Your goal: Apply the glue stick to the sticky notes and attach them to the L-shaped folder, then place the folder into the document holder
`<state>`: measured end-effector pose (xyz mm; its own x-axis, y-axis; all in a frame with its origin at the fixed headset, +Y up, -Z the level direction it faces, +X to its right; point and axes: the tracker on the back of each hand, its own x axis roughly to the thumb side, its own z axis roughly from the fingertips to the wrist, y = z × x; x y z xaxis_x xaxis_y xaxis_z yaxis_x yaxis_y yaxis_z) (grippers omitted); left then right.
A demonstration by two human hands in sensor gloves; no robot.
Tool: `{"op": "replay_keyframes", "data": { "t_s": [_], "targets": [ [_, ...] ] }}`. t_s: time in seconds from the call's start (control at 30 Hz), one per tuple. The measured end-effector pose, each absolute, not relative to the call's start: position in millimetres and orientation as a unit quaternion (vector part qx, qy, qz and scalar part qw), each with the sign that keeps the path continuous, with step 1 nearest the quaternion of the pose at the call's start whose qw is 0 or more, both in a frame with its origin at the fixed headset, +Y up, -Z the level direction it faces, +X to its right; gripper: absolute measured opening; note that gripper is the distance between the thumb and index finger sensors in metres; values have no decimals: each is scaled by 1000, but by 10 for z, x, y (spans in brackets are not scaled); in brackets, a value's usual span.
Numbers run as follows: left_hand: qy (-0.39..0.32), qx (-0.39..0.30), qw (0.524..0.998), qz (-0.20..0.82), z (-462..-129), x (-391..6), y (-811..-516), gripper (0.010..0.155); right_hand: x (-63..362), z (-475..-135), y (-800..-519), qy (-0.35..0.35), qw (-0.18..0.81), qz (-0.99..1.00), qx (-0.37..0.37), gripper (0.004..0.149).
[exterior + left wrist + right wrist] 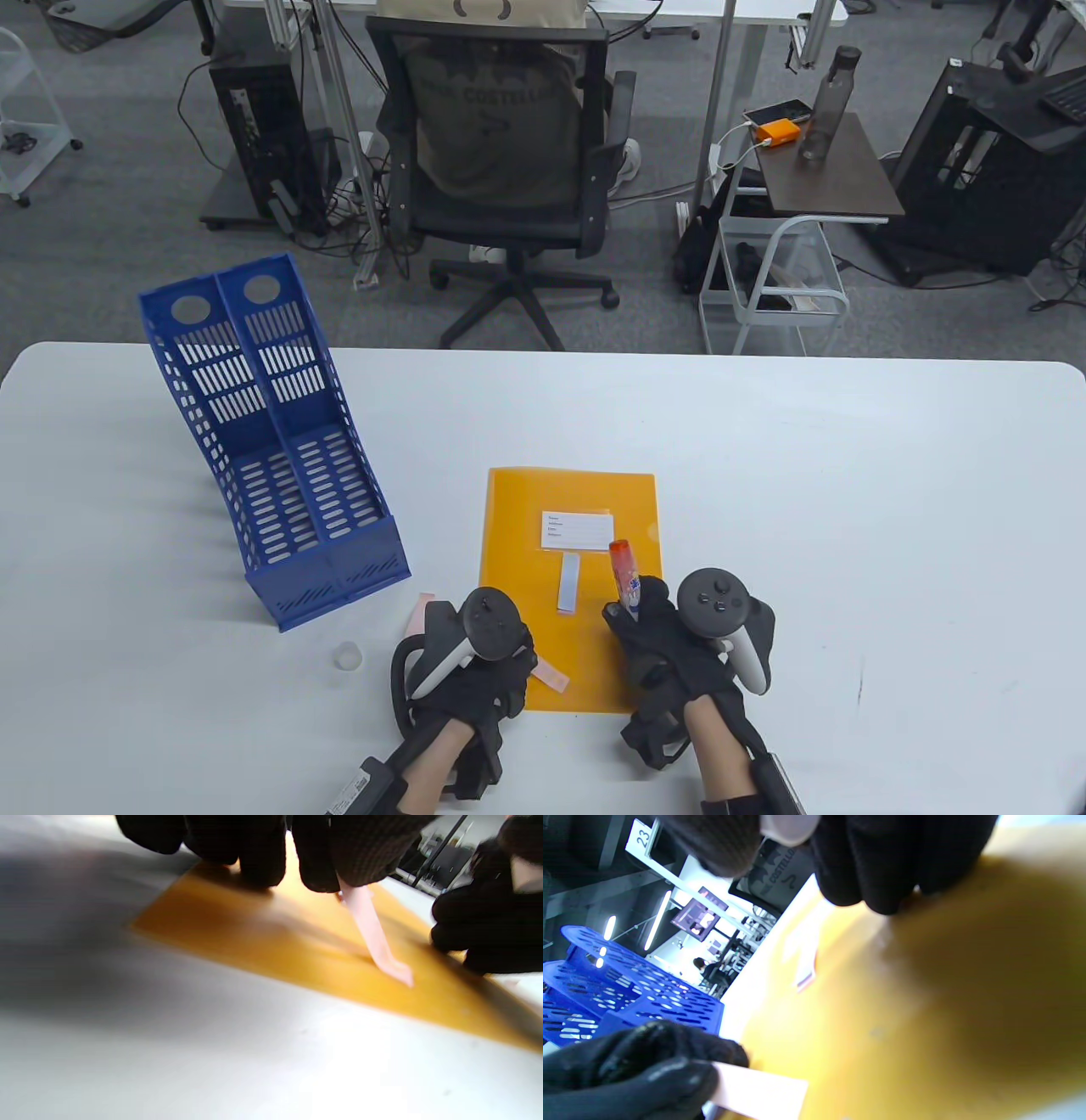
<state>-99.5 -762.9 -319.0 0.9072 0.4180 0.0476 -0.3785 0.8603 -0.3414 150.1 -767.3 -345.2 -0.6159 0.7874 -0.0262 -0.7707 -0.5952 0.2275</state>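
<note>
An orange L-shaped folder (pixel 568 543) lies flat on the white table, with a white label and a pale blue sticky note (pixel 568 582) on it. My left hand (pixel 488 671) pinches a pink sticky note (pixel 551 677) at the folder's lower left corner; the left wrist view shows the pink sticky note (pixel 373 935) drooping from my fingertips (pixel 326 861) onto the folder (pixel 263 942). My right hand (pixel 657 628) grips an uncapped red glue stick (pixel 624 577), tip pointing away, over the folder's right edge. The blue document holder (pixel 271 433) stands at the left.
A small clear cap (pixel 347 656) lies on the table left of my left hand. Another pink note (pixel 419 611) peeks out beside that hand. Beyond the table's far edge stand an office chair (pixel 509 161) and a side cart (pixel 780 280).
</note>
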Motion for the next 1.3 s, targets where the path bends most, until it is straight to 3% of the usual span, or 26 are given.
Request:
{"op": "replay_keyframes", "data": {
  "t_s": [0.27, 0.47, 0.8, 1.1, 1.3],
  "targets": [
    [-62, -191, 954, 221, -3210, -1012, -7576, 40, 1418, -3435, -7653, 105, 398, 910, 47, 61],
    [-110, -178, 952, 223, -3199, -974, -7352, 40, 1445, -3437, -7660, 107, 416, 902, 43, 61],
    [-131, -54, 990, 25, -3513, -625, -7109, 43, 1466, -3437, -7663, 105, 431, 895, 39, 61],
    [-45, -25, 998, 45, -3994, -585, -7166, 42, 1482, -3446, -7658, 112, 441, 890, 37, 61],
    [-23, -24, 999, 29, -4099, -506, -7274, 42, 1509, -3457, -7661, 113, 452, 884, 30, 61]
  ]
}}
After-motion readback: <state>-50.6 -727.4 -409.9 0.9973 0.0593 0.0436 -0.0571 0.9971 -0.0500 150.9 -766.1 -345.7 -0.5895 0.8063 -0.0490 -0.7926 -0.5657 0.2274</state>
